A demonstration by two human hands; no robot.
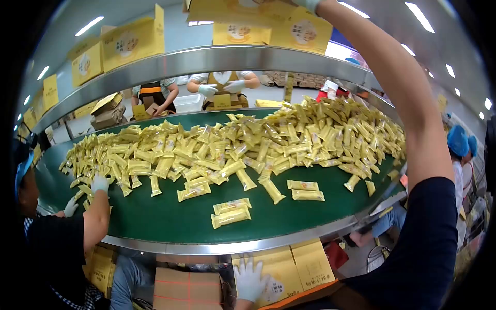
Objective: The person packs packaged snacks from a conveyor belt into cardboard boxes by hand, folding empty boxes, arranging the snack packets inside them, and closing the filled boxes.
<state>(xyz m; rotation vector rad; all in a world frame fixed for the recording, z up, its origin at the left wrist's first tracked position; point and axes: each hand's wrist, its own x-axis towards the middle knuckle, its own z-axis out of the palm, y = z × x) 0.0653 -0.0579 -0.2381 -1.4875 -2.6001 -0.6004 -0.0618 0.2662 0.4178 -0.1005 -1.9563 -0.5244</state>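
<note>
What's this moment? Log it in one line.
left hand: spread on yellow carton | right hand: raised at overhead yellow box, grip unclear | yellow packets: heaped on green surface

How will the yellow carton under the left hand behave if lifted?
The yellow carton looks like thin cardboard, so it is probably light for its size. It may flex along the seam beside the white-gloved left hand. Its smooth printed face could be slightly slippery.

Smooth cardboard carton (281,258), glossy plastic packets (231,217).
</note>
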